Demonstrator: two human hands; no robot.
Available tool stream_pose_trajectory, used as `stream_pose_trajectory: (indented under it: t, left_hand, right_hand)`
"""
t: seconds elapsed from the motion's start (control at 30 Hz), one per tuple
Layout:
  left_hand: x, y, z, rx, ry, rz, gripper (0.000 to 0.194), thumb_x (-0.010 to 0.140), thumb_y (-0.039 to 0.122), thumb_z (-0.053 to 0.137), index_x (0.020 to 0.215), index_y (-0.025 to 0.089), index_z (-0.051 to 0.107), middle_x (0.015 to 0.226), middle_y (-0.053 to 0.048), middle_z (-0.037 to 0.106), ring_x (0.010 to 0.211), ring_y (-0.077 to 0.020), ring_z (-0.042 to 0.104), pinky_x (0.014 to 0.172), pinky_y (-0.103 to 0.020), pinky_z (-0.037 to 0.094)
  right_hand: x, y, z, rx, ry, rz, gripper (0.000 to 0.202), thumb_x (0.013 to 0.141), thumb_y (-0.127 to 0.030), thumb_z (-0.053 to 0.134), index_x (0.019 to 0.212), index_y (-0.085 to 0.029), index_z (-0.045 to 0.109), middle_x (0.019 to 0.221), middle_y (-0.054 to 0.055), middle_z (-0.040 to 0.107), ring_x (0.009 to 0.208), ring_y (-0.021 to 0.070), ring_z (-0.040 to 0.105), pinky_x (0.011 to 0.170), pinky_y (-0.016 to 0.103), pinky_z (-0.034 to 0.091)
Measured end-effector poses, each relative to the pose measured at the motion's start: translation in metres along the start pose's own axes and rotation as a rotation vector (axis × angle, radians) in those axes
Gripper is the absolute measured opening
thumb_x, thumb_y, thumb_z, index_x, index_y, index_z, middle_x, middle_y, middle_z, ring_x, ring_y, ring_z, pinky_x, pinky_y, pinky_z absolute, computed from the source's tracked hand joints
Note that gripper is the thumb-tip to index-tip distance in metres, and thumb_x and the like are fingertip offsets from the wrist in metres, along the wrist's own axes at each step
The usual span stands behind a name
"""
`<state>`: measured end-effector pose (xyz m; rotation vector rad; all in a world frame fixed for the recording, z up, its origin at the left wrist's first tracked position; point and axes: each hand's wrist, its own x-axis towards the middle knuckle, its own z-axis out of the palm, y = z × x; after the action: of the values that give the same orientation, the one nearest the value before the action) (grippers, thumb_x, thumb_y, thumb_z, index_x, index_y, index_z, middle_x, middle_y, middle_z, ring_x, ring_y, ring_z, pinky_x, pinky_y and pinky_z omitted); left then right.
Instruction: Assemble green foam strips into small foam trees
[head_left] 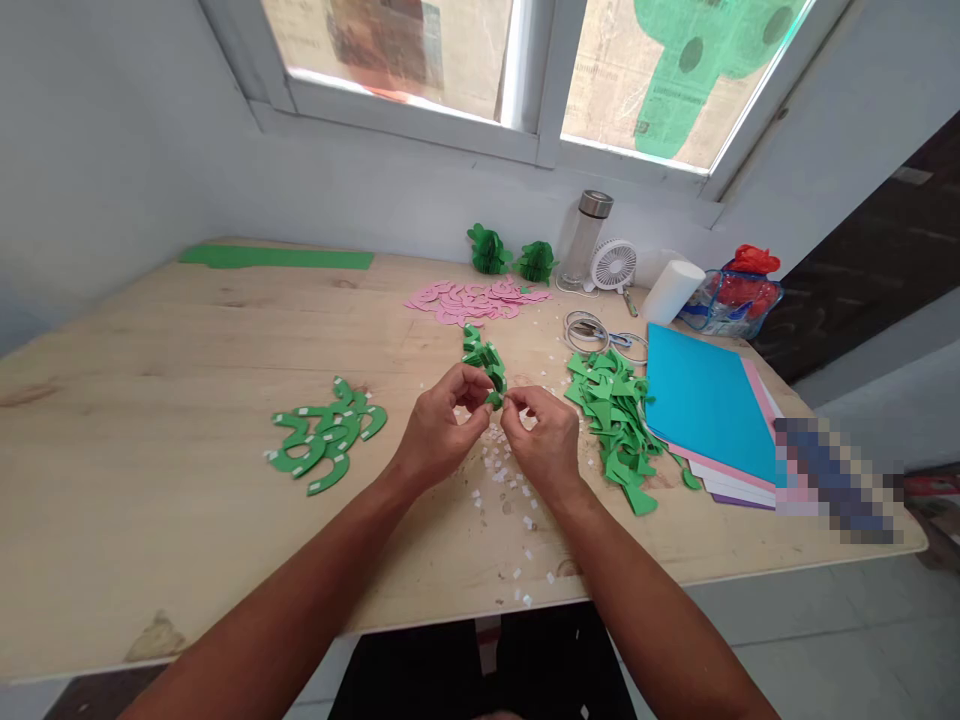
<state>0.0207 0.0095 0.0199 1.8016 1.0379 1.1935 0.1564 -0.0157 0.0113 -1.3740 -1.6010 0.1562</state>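
My left hand (450, 415) pinches a small curved green foam cutout (495, 400) between thumb and fingers. Against its near end, my right hand (544, 435) has thumb and forefinger pressed together; whatever lies between those tips is too small to make out. Just beyond my fingers, more curved green cutouts (472, 345) lie on the table. To the left is a loose pile of curved green pieces (326, 435) bearing small white squares. Tiny white paper bits (495, 465) are scattered beneath and in front of my hands.
Green scraps (615, 420) lie right of my hands, beside tape rolls (586, 332) and stacked coloured sheets (709, 400). Pink cutouts (472, 300), green paper cactus shapes (487, 250), a bottle (583, 240), a fan (613, 265) and a white roll (673, 290) stand or lie farther back.
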Motion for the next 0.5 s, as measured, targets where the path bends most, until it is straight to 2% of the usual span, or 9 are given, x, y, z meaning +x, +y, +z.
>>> stream_pose_trajectory:
  t: [0.2,0.37,0.5]
  left_hand:
    - [0.0028,-0.0084,-0.0009,-0.168,0.004,-0.065,0.017,0.073,0.021,0.060,0.087,0.019,0.052,0.074,0.000,0.057,0.070,-0.0145,0.058,0.066,-0.027,0.045]
    - [0.0036,-0.0079,-0.0004,-0.151,0.033,-0.065,0.017,0.072,0.020,0.060,0.087,0.019,0.053,0.072,0.001,0.056,0.068,-0.0135,0.056,0.065,-0.026,0.044]
    - [0.0032,-0.0090,-0.0005,-0.089,0.063,-0.044,0.015,0.073,0.020,0.058,0.087,0.019,0.053,0.073,0.001,0.058,0.068,-0.0138,0.057,0.067,-0.027,0.045]
  right_hand:
    - [0.0020,-0.0003,-0.0003,0.204,0.005,0.165,0.013,0.077,-0.020,0.054,0.072,-0.019,0.066,0.068,0.001,0.067,0.060,0.0134,0.058,0.061,0.025,0.046]
    - [0.0056,0.0009,-0.0027,0.248,0.048,0.201,0.012,0.076,-0.021,0.053,0.072,-0.018,0.065,0.073,0.002,0.066,0.068,0.0150,0.059,0.063,0.026,0.045]
    - [0.0092,0.0068,-0.0043,0.328,0.119,0.317,0.012,0.075,-0.023,0.054,0.074,-0.017,0.064,0.072,0.002,0.066,0.066,0.0152,0.059,0.063,0.027,0.045]
